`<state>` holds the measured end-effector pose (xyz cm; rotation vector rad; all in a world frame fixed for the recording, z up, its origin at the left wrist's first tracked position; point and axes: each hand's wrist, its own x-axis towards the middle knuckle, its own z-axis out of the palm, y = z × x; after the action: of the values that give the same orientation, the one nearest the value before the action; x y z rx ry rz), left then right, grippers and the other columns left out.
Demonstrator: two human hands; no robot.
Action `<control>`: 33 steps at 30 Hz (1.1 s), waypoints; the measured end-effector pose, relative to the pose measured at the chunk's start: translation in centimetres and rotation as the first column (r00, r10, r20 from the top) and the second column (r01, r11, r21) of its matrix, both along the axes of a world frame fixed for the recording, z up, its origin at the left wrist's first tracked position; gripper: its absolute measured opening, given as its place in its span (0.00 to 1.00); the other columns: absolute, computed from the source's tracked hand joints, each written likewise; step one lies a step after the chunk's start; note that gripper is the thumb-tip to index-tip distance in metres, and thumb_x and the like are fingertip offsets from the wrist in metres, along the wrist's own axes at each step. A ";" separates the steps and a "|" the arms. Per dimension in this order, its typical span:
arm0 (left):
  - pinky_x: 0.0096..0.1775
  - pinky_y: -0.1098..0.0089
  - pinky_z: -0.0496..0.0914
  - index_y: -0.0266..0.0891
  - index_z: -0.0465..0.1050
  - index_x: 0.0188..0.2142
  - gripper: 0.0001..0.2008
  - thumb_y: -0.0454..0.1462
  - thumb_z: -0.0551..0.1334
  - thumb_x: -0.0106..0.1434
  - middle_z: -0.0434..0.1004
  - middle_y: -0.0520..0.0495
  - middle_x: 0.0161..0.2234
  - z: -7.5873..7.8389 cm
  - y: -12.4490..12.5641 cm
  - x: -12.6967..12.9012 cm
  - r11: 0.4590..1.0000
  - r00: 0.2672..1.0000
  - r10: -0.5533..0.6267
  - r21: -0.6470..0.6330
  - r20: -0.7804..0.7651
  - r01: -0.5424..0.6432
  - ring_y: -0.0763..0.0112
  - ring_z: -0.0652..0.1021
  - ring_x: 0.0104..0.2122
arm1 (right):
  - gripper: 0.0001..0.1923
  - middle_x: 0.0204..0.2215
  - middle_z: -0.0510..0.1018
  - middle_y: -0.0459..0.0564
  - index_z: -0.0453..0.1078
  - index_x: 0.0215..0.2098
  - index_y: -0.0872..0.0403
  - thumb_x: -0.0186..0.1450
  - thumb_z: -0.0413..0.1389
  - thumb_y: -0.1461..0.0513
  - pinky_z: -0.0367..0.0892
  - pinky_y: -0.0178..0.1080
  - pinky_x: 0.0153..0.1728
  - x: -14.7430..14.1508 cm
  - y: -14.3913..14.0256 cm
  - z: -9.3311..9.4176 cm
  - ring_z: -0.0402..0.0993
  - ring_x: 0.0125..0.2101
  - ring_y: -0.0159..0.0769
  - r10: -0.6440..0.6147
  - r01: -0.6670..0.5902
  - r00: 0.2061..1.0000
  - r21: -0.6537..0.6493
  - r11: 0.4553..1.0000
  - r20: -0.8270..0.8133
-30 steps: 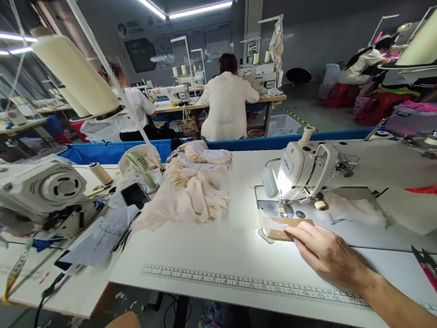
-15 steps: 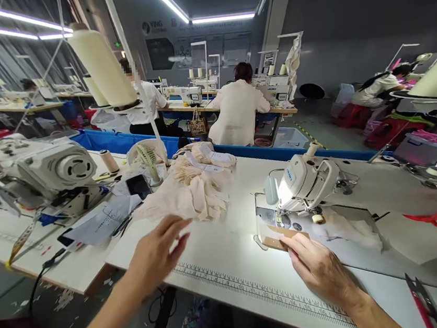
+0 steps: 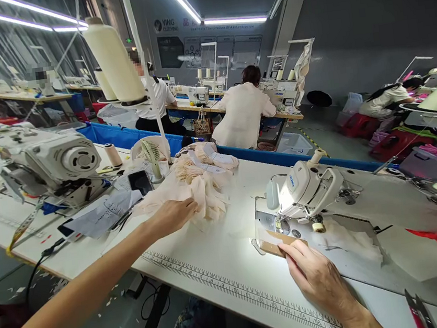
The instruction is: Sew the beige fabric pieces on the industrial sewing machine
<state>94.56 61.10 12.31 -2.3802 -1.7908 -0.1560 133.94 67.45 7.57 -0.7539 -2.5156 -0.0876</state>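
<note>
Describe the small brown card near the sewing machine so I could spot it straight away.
Start at the white sewing machine on the long white table. Just in front of its needle area, in the lit patch, lies the flat brown card, with the right hand touching its near edge. It is the only stiff brown piece there; the pile of fabric under the left hand is soft and pale peach.

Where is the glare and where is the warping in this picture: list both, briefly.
Head view: glare whitens the table beside the sewing machine, under its lamp; ceiling strip lights blow out; wide-lens warping bends the printed ruler and stretches the left hand's arm at the edge; the right hand and fabric pile stay sharp.
</note>
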 end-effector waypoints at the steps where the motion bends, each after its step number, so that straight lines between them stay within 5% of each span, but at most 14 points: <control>1: 0.26 0.69 0.63 0.37 0.70 0.40 0.11 0.34 0.49 0.72 0.74 0.44 0.34 0.2 0.2 -0.2 1.000 1.000 -0.013 -0.008 0.017 0.013 0.65 0.76 0.27 | 0.15 0.30 0.75 0.51 0.73 0.47 0.56 0.73 0.45 0.65 0.66 0.40 0.30 0.0 0.0 0.0 0.71 0.27 0.36 0.000 0.000 1.000 0.005 1.000 -0.003; 6: 0.26 0.72 0.61 0.42 0.71 0.48 0.15 0.29 0.52 0.66 0.75 0.46 0.34 0.9 1.8 0.2 0.987 0.988 -0.145 -0.056 0.054 0.148 0.69 0.75 0.27 | 0.16 0.31 0.75 0.51 0.72 0.47 0.55 0.73 0.43 0.64 0.66 0.38 0.28 -0.2 -0.3 0.6 0.70 0.26 0.35 -0.001 0.001 1.000 -0.020 1.000 -0.008; 11: 0.30 0.72 0.65 0.41 0.73 0.38 0.10 0.33 0.52 0.67 0.76 0.45 0.35 1.9 2.3 0.4 0.969 0.957 -0.234 -0.036 0.175 0.243 0.69 0.76 0.30 | 0.15 0.31 0.75 0.51 0.72 0.48 0.55 0.72 0.45 0.65 0.68 0.39 0.28 -0.1 -0.4 0.9 0.71 0.28 0.36 -0.004 0.003 1.000 -0.041 0.999 -0.009; 14: 0.33 0.72 0.69 0.40 0.72 0.37 0.10 0.40 0.53 0.68 0.77 0.46 0.33 3.7 1.9 -1.6 0.997 0.882 -0.079 0.031 0.465 0.073 0.68 0.77 0.30 | 0.15 0.32 0.75 0.52 0.72 0.48 0.55 0.72 0.45 0.65 0.69 0.40 0.29 0.0 -0.2 0.7 0.72 0.28 0.36 0.003 -0.004 1.000 -0.048 0.999 -0.020; 17: 0.31 0.71 0.72 0.39 0.68 0.35 0.15 0.49 0.57 0.65 0.77 0.46 0.29 6.6 2.5 -4.8 0.974 0.659 0.075 0.088 0.749 -0.211 0.67 0.78 0.27 | 0.14 0.31 0.75 0.52 0.71 0.48 0.55 0.72 0.45 0.65 0.70 0.40 0.29 0.0 -0.1 0.4 0.72 0.28 0.37 0.010 -0.011 0.999 -0.039 0.999 -0.032; 19: 0.32 0.70 0.73 0.39 0.67 0.35 0.17 0.51 0.60 0.62 0.77 0.46 0.30 9.2 3.6 -6.7 0.922 0.563 0.071 0.161 0.824 -0.351 0.65 0.80 0.29 | 0.14 0.31 0.74 0.51 0.71 0.48 0.54 0.73 0.44 0.64 0.70 0.39 0.28 0.0 -0.1 0.4 0.73 0.28 0.37 0.011 -0.012 0.999 -0.035 0.999 -0.038; 22: 0.38 0.68 0.74 0.37 0.69 0.35 0.14 0.47 0.61 0.61 0.77 0.45 0.33 13.4 6.0 -8.4 0.843 0.682 0.020 0.354 0.731 -0.405 0.63 0.80 0.34 | 0.14 0.31 0.74 0.51 0.70 0.49 0.54 0.72 0.45 0.64 0.70 0.39 0.27 0.0 -0.1 0.3 0.73 0.27 0.36 0.013 -0.015 0.999 -0.036 0.999 -0.041; 26: 0.42 0.67 0.74 0.35 0.71 0.36 0.10 0.40 0.58 0.63 0.76 0.42 0.38 16.5 9.8 -7.8 0.820 0.863 -0.061 0.518 0.502 -0.243 0.64 0.78 0.37 | 0.13 0.31 0.75 0.51 0.70 0.49 0.53 0.72 0.45 0.65 0.71 0.38 0.26 0.1 0.1 0.2 0.74 0.26 0.36 0.008 -0.009 0.999 -0.022 1.000 -0.044; 29: 0.46 0.64 0.73 0.34 0.72 0.38 0.10 0.38 0.55 0.65 0.76 0.41 0.40 15.0 12.0 -6.2 0.835 0.922 -0.098 0.536 0.375 -0.129 0.63 0.77 0.40 | 0.14 0.31 0.75 0.51 0.70 0.49 0.53 0.72 0.46 0.64 0.71 0.38 0.26 0.0 0.2 0.1 0.74 0.27 0.36 0.005 -0.005 0.999 -0.011 1.000 -0.050; 33: 0.48 0.63 0.73 0.36 0.73 0.41 0.11 0.36 0.52 0.68 0.77 0.39 0.43 8.4 13.2 -3.5 0.916 0.942 -0.076 0.397 0.327 -0.064 0.61 0.78 0.44 | 0.13 0.30 0.75 0.51 0.71 0.48 0.53 0.72 0.46 0.64 0.70 0.37 0.26 -0.1 0.1 0.4 0.73 0.26 0.36 -0.001 0.001 0.999 -0.008 1.000 -0.051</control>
<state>91.08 74.32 20.70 -2.1499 -1.6696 -0.8939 133.79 67.52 7.94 -0.7513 -2.4688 -0.0577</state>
